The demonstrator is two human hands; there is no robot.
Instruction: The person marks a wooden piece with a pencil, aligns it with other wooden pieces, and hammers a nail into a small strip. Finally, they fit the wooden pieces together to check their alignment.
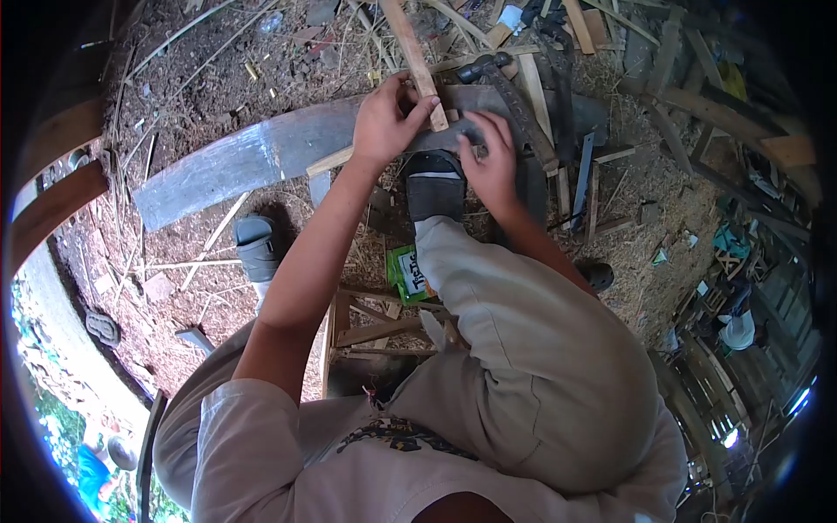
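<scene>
My left hand (388, 122) is closed around the near end of a narrow wooden strip (414, 61), which points away from me over a long grey plank (227, 161) on the ground. My right hand (490, 161) is just right of the strip's end, fingers curved and apart, with nothing visible between them. A small wood piece (452, 115) lies between the hands. To the right of the strip, a hammer (519, 105) rests across the plank, its dark head at the far end. My sandalled foot (436, 187) is beside the plank's near edge, below the hands.
Wood offcuts and shavings litter the dirt floor. A handsaw-like metal strip (582, 179) lies at the right. A green packet (408, 275) sits by my leg, above a low wooden frame (375, 331). A loose sandal sole (103, 327) is far left. Another person (94, 471) appears lower left.
</scene>
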